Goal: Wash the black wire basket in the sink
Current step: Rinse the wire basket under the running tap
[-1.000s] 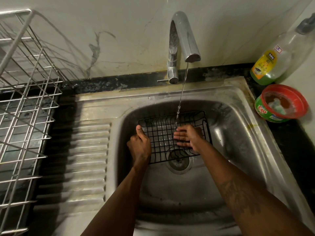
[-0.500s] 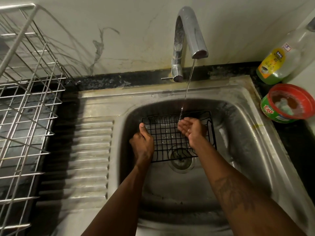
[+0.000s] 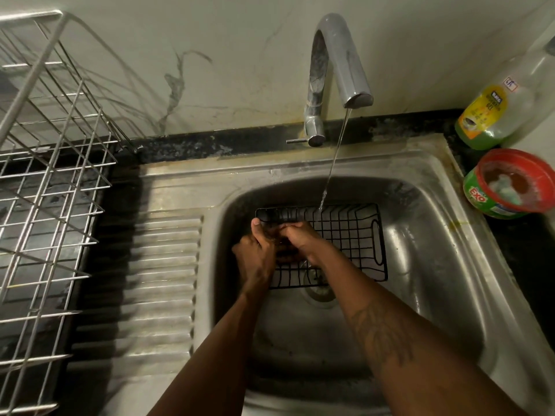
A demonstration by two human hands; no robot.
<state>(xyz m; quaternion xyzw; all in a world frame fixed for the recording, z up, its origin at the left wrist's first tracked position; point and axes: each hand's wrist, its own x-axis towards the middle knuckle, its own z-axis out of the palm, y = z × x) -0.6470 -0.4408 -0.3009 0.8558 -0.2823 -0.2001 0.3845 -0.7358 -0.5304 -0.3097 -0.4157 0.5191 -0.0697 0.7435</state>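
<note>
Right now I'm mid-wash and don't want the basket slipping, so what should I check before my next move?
1. Water on: ok, the tap streams onto the far rim of the black wire basket.
2. Basket placement: ok, it lies in the sink over the drain.
3. Hold: cannot tell; the left hand and right hand meet at its left end, but their fingers are blurred.
4. Soap nearby: ok, the gel bottle and Exo tub stand on the counter at right.
5. Basket's right half clean: cannot tell.
6. Drying spot: ok, a wire rack stands at left.
</note>
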